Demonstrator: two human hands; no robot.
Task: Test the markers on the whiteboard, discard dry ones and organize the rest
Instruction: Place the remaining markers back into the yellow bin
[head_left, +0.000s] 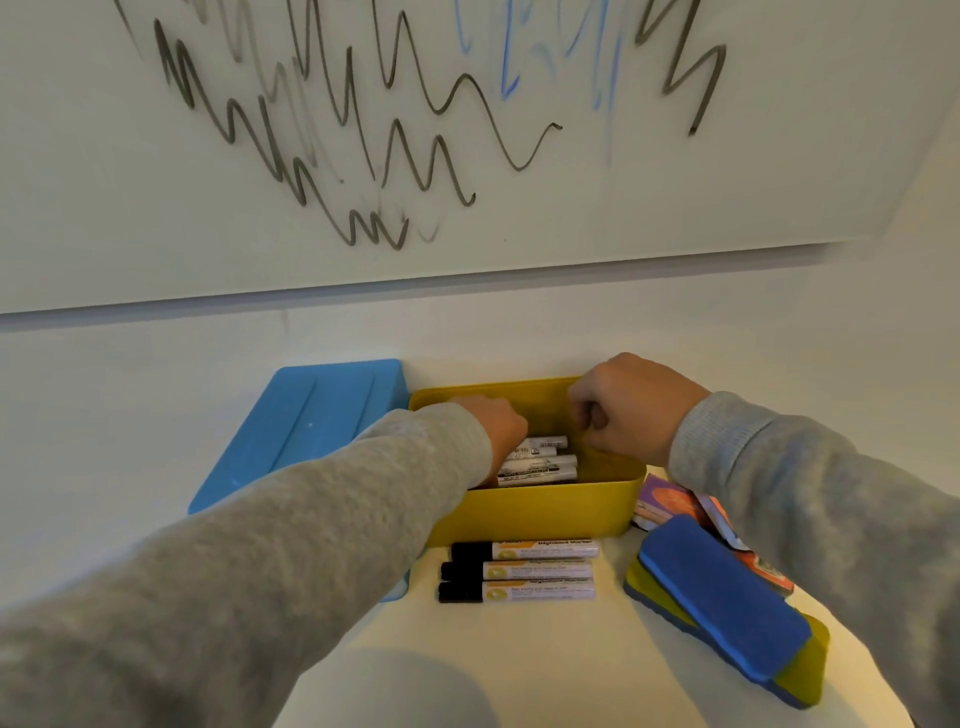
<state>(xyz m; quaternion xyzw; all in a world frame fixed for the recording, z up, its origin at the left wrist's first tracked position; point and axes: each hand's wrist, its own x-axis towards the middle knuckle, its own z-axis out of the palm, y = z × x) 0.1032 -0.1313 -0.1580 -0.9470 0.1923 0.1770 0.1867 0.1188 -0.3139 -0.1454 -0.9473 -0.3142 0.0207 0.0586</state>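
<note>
The markers in the yellow box (537, 462) are stacked side by side, their long axes running left to right across the yellow box (535, 512). The left hand (493, 431) is laid over their left ends inside the box; whether its grip is closed on one cannot be told. The right hand (628, 410) is curled above the box's right rim, apparently holding nothing. Three black-capped markers (519, 570) lie parallel just before the box on the table (519, 660).

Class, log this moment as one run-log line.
left hand: on markers in yellow box | right hand: curled above box | three markers: lined up outside
</note>
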